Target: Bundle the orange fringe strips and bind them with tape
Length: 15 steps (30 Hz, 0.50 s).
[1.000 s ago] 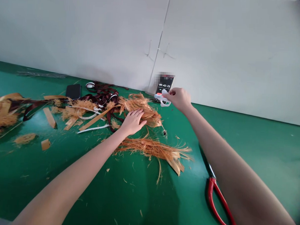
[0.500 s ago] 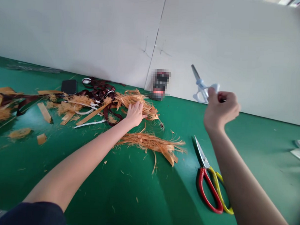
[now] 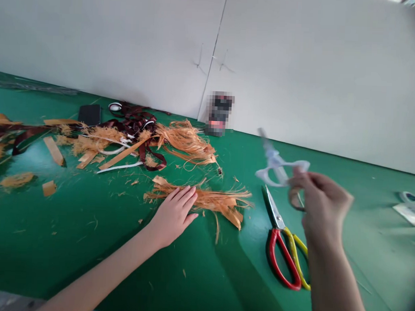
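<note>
White scissors [image 3: 275, 164] are gripped in the right hand [image 3: 320, 201] at centre right; the orange bundle [image 3: 222, 201], pressed under the left hand [image 3: 172, 216] with fingers open, seems not yet cut.

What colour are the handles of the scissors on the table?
Scissors: red and yellow handles; head view.

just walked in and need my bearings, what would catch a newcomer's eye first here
The right hand holds small white-handled scissors, blurred, up above the green table at centre right. The left hand lies flat on a bundle of frayed orange strips in the middle, and red-and-yellow-handled scissors lie to its right. A tangle of orange strips and dark red ribbon spreads along the far left, near the white wall.
</note>
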Tool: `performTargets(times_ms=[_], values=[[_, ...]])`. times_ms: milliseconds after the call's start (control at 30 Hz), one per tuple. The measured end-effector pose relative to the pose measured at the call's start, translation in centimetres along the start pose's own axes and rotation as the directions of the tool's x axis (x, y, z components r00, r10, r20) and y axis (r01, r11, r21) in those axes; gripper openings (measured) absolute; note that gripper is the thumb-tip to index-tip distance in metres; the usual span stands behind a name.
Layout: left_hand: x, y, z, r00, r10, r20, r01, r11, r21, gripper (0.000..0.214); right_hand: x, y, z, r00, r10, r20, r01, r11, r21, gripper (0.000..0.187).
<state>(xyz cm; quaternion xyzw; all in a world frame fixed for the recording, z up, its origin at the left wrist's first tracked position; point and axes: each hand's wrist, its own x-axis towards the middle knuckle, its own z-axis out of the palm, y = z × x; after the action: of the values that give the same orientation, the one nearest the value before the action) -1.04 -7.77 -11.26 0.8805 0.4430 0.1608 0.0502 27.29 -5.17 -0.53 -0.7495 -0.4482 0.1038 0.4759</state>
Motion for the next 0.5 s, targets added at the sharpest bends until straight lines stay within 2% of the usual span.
performTargets(times_ms=[33,67,100,133,167,200,233,267,300,367,400,433,500], values=[[-0.5,-0.1,-0.2,0.996,-0.01,-0.086,0.009,1.0,-0.017,0.036,-0.7,-0.3,0.7,0.99,0.063,0.13,-0.073,0.994,0.075,0.033],[-0.8,-0.2,-0.6,0.977,-0.038,-0.209,0.031,0.999,-0.038,0.028,-1.4,-0.6,1.4,0.954,0.104,0.282,-0.137,0.986,0.1,0.035],[-1.1,-0.2,-1.1,0.93,-0.071,-0.361,0.054,0.997,-0.057,0.021,-2.0,-0.8,2.2,0.898,0.137,0.417,-0.194,0.976,0.096,0.038],[-1.2,-0.1,-1.7,0.851,-0.092,-0.517,0.065,0.995,-0.071,0.016,-2.6,-0.9,3.1,0.829,0.143,0.541,-0.222,0.971,0.084,0.041],[-1.2,0.1,-2.3,0.762,-0.085,-0.642,0.052,0.996,-0.07,0.013,-3.1,-0.8,4.1,0.779,0.127,0.614,-0.216,0.974,0.072,0.044],[-1.1,0.3,-2.8,0.692,-0.051,-0.721,0.02,0.999,-0.051,0.013,-3.6,-0.8,5.0,0.738,0.1,0.667,-0.179,0.983,0.051,0.046],[-0.9,0.6,-3.0,0.666,-0.005,-0.746,-0.018,1.0,-0.024,0.014,-4.0,-0.6,5.9,0.701,0.074,0.709,-0.125,0.992,0.02,0.048],[-0.6,0.9,-3.1,0.699,0.038,-0.714,-0.056,0.998,-0.002,0.016,-4.3,-0.5,6.6,0.668,0.058,0.742,-0.058,0.998,-0.026,0.048],[-0.3,1.2,-3.0,0.776,0.07,-0.627,-0.084,0.996,0.008,0.02,-4.6,-0.3,7.3,0.665,0.044,0.746,0.028,0.996,-0.083,0.046],[0.5,1.7,-2.0,0.92,0.091,-0.38,-0.093,0.996,0.013,0.031,-5.0,0.0,8.1,0.71,0.011,0.704,0.172,0.967,-0.188,0.04],[0.8,1.9,-1.4,0.963,0.082,-0.257,-0.081,0.997,0.015,0.04,-5.1,0.1,8.2,0.747,-0.014,0.665,0.211,0.953,-0.217,0.038],[1.1,2.1,-0.7,0.985,0.065,-0.159,-0.062,0.998,0.021,0.047,-5.1,0.3,8.2,0.787,-0.043,0.615,0.228,0.947,-0.226,0.037],[1.2,2.2,0.4,0.999,0.012,-0.034,-0.011,0.999,0.033,0.055,-5.1,0.8,7.8,0.872,-0.083,0.482,0.223,0.945,-0.241,0.038]])
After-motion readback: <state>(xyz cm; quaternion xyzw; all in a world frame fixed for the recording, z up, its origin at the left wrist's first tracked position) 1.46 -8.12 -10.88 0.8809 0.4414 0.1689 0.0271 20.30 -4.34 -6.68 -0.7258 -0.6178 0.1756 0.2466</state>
